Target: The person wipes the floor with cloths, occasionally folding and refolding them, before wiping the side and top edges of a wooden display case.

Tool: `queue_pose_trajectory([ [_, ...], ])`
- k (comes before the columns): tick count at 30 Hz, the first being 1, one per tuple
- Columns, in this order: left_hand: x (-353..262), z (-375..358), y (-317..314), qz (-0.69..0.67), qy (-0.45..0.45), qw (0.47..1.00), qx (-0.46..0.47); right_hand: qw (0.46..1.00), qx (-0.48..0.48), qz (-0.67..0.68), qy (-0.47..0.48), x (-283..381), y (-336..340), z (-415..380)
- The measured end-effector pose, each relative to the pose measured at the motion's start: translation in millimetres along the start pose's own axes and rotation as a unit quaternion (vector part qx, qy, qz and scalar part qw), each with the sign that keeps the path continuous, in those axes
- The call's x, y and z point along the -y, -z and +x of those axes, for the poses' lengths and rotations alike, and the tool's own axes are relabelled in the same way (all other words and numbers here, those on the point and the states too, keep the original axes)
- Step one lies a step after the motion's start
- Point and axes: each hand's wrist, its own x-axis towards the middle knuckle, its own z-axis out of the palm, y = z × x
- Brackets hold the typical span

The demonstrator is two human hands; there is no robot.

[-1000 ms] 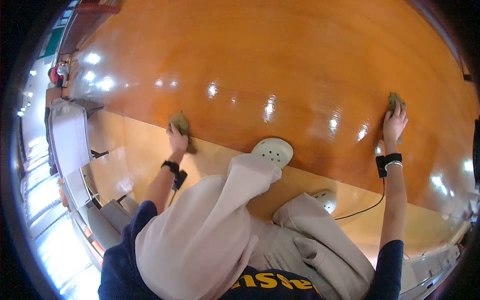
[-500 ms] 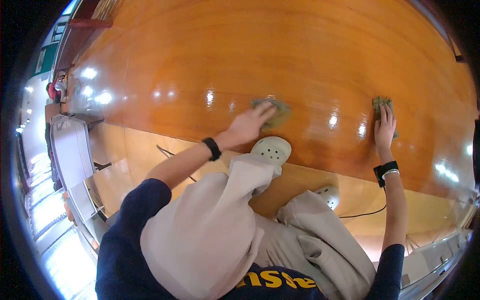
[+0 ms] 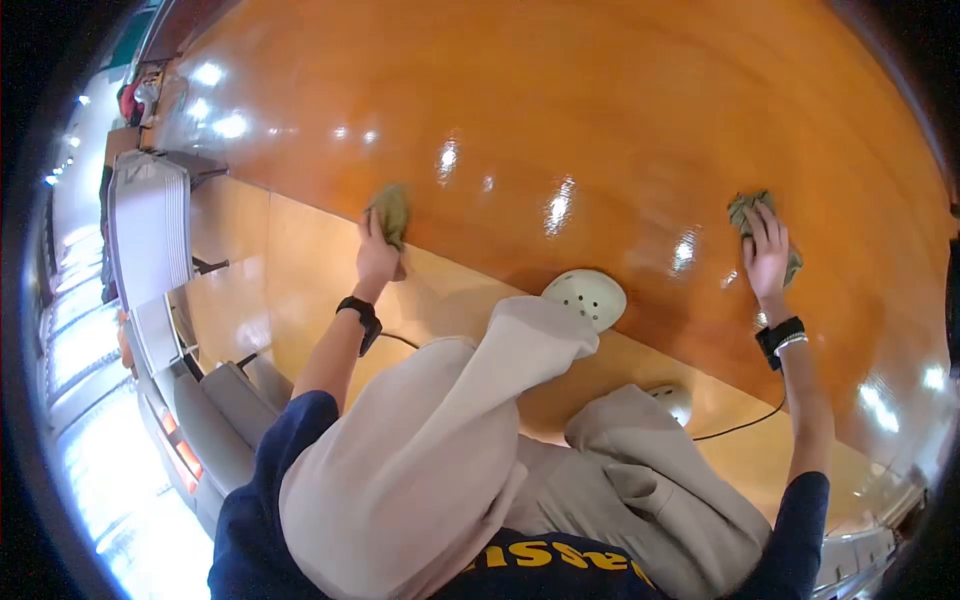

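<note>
My left hand (image 3: 377, 255) presses a green cloth (image 3: 391, 212) against the floor, where the glossy orange-brown part (image 3: 560, 110) borders the paler part (image 3: 285, 270). Out to the right, my right hand (image 3: 767, 255) rests on a second green cloth (image 3: 750, 212), which lies crumpled on the glossy floor and shows on both sides of the fingers. Both hands have their fingers closed over the cloths. A black band is on each wrist.
A white clog (image 3: 588, 298) on my foot stands across the floor's colour border, between my hands. A thin black cable (image 3: 740, 430) runs by my right wrist. Stacked white tables (image 3: 150, 230) and grey seats (image 3: 235, 400) stand at the left. A person in red (image 3: 130, 100) is far left.
My left hand has swept left with its cloth, from near the clog to the border of the paler floor. My right hand has stayed nearly in place. The view has shifted slightly.
</note>
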Motion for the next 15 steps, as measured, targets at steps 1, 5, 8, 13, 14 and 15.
queue_pose_trajectory([
  [1,21.0,4.7,-3.5,0.004,0.006,1.000,0.002,1.000,-0.018,-0.003,0.004,1.2,-5.2,10.5],
  [5,46.8,38.1,-17.6,-0.032,0.086,0.995,-0.040,0.999,-0.042,-0.014,-0.021,2.8,-16.6,49.0],
  [8,47.9,75.5,-21.3,-0.136,0.152,0.977,-0.061,0.996,-0.059,-0.035,-0.065,2.9,-21.6,61.2],
  [13,-9.4,90.0,-4.8,-0.059,-0.057,0.995,-0.055,0.998,-0.052,-0.018,0.022,-12.8,-20.5,63.2],
  [14,-25.8,87.3,-4.5,-0.057,-0.058,0.995,-0.054,0.998,-0.052,-0.017,0.020,-14.5,-20.2,63.1],
  [15,-41.9,84.0,-3.7,-0.050,-0.128,0.989,-0.050,0.998,-0.048,-0.021,0.030,-15.3,-19.5,63.5],
])
